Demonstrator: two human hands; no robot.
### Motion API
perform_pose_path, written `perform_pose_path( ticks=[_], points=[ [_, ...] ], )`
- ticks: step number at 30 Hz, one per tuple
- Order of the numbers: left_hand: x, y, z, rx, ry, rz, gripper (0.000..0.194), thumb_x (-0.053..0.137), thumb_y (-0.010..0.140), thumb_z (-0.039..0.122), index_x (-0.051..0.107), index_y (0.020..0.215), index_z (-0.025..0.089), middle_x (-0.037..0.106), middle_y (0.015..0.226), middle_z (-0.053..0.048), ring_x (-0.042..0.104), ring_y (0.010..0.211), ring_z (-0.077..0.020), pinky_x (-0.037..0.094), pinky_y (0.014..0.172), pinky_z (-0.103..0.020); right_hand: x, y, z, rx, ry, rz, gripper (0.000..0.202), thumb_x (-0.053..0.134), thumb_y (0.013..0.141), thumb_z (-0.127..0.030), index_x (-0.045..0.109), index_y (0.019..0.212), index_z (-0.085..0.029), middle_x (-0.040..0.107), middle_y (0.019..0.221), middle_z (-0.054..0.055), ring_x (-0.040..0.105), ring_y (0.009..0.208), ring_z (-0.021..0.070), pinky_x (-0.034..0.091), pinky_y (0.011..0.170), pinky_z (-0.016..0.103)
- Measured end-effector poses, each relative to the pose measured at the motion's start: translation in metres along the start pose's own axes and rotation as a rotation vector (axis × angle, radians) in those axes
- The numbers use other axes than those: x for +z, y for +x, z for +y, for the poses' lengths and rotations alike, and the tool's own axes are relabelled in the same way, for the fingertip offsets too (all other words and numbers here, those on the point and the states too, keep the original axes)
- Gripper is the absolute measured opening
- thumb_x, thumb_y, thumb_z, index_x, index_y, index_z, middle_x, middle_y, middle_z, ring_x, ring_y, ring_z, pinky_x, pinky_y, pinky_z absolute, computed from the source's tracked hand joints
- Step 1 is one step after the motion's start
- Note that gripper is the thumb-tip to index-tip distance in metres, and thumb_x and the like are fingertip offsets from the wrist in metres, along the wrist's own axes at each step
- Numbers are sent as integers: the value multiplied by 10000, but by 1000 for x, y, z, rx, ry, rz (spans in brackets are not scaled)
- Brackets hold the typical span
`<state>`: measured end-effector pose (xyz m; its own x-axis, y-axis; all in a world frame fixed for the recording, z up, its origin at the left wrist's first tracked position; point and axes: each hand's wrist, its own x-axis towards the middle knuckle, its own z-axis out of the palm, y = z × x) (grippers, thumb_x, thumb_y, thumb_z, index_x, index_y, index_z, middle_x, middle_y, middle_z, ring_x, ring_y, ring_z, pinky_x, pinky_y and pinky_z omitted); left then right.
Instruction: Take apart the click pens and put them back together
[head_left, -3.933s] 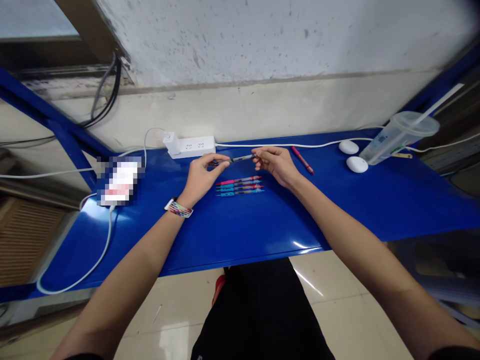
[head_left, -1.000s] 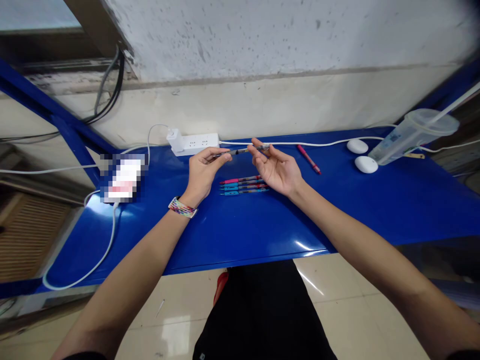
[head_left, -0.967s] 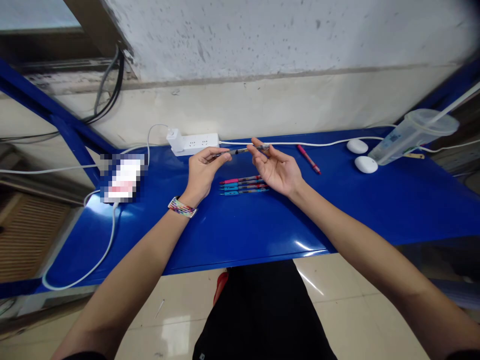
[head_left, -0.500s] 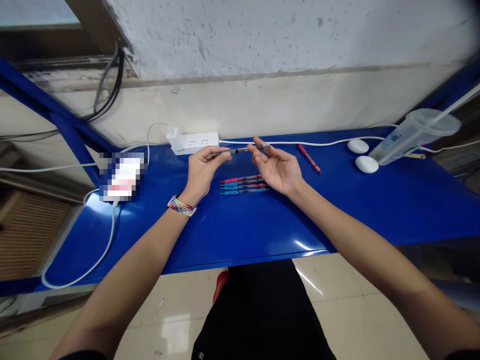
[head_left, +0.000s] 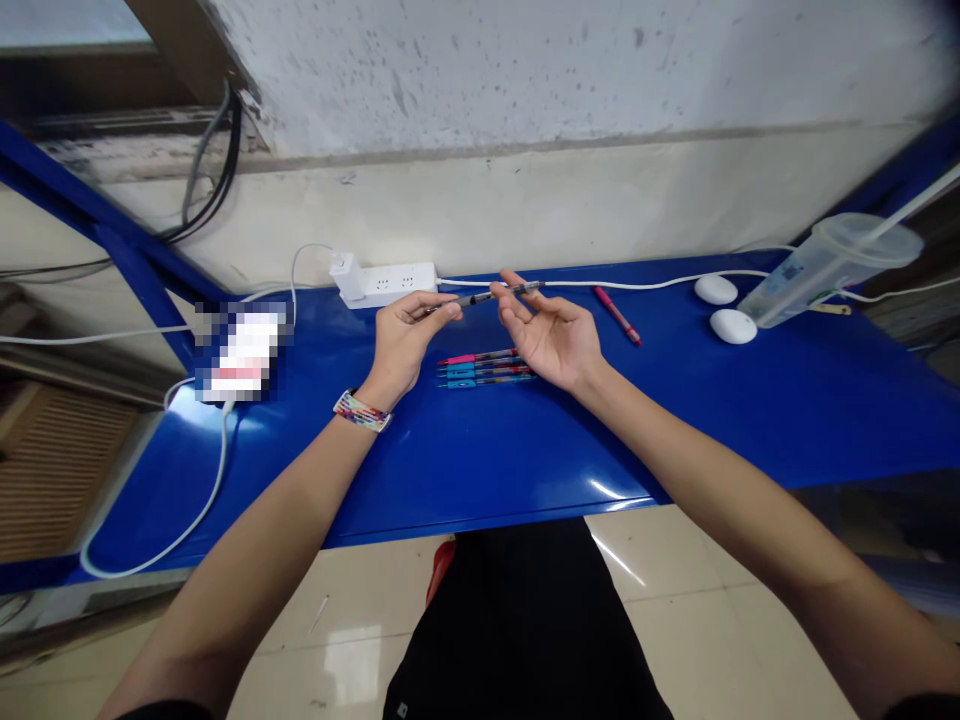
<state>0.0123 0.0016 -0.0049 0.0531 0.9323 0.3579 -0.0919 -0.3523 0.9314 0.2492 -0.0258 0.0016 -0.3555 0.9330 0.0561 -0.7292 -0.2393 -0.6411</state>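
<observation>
My left hand (head_left: 405,335) pinches one end of a dark, slim pen (head_left: 476,299) between thumb and fingers. The pen is held nearly level above the table. At its other end, my right hand (head_left: 555,335) is turned palm up, with the pen lying among its fingertips. Below, several clickable pens with pink and blue grips (head_left: 484,368) lie side by side, their right ends partly hidden by my right hand. A separate red-pink pen (head_left: 619,315) lies to the right of that hand.
The blue table (head_left: 465,465) carries a white power strip (head_left: 397,284) at the back and a blurred-out phone (head_left: 247,350) on a cable at left. To the right are two white rounded objects (head_left: 733,326) and a clear plastic container (head_left: 814,268), tilted.
Both hands keep nearly the same pose around the dark pen. Its right end sits slightly further right and higher, and the view has shifted a little.
</observation>
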Motion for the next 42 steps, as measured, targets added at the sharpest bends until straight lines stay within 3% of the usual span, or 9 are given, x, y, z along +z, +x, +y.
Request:
perform_pose_path(
  ticks=[5,8,12,19,23,27,31,37,42],
  points=[
    [1,0,-1,-5,8,-6,205,963,836,363,889,988,248,865,925,-50,826,902,-205,665,919,-372,0,1,-2,11,-27,52,485,507,1104,-422,660,1502,-189,808,1427,105,754,1409,238,711,1095,398],
    [0,0,0,-12,-24,-2,203,974,820,347,894,978,249,865,918,-45,818,890,-193,659,917,-356,8,1,-1,-9,-28,137,413,472,1140,-336,676,1461,-174,814,1391,112,778,1360,203,711,1075,356],
    [-3,3,-1,-19,-49,27,227,989,801,368,893,966,245,861,908,-44,802,881,-185,656,917,-344,20,-4,-1,3,-25,101,488,403,1133,-214,619,1570,-245,768,1505,73,755,1413,190,696,1120,419],
    [-3,4,-2,-23,-35,12,212,978,821,366,882,966,244,856,932,-51,807,893,-186,664,933,-359,17,-4,-3,-5,-45,126,465,481,1154,-417,647,1527,-195,791,1467,116,757,1416,254,690,1147,449],
    [-3,3,0,-37,-75,20,213,994,806,360,894,960,252,857,918,-45,797,883,-179,662,924,-346,14,-1,2,-13,2,103,380,461,1174,-308,659,1483,-206,833,1358,90,783,1368,204,693,1126,378],
    [-4,2,2,-47,-116,24,236,1016,795,371,887,944,243,849,908,-41,788,878,-169,658,937,-343,17,-4,0,16,19,12,450,421,1161,-216,618,1563,-270,780,1494,52,769,1393,179,688,1137,393],
    [-4,2,2,-52,-146,13,255,1034,777,390,883,924,247,843,893,-37,787,868,-167,656,924,-341,18,-7,-4,34,32,-38,475,441,1163,-310,598,1611,-290,744,1567,41,753,1421,203,684,1151,414],
    [-6,-1,1,-77,-95,-3,225,996,826,368,870,948,226,841,893,-46,805,895,-177,654,954,-352,11,0,1,4,41,81,448,424,1189,-337,626,1572,-222,802,1458,80,791,1351,193,704,1105,368],
    [-3,-3,5,-114,-162,-2,278,1044,762,375,880,920,215,836,847,-32,796,844,-152,646,910,-305,13,-3,0,6,-2,34,472,466,1128,-247,627,1564,-332,792,1492,10,784,1368,190,700,1138,421]
  ],
)
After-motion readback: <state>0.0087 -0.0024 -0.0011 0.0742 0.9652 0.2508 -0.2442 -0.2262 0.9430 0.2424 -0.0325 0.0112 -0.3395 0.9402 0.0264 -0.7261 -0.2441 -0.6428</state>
